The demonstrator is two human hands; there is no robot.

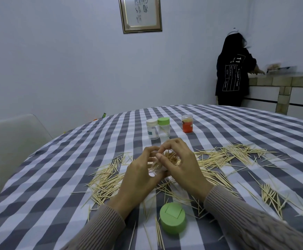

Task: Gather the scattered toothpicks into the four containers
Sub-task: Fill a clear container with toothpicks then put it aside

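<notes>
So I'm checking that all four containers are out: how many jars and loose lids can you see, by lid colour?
White-lidded jar: 1
Green-lidded jar: 1
Orange jar, clear lid: 1
Clear open jar held in both hands: 1
Loose green lid: 1
Total: 4 jars, 1 loose lid

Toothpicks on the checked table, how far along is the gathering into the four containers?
Early. Three capped containers stand at the back: white-lidded and green-lidded look nearly empty, the orange one holds some. The left hand and right hand are feeding a bundle into a clear container between them; its green lid lies nearby. Most scattered toothpicks remain on the tablecloth.
</notes>
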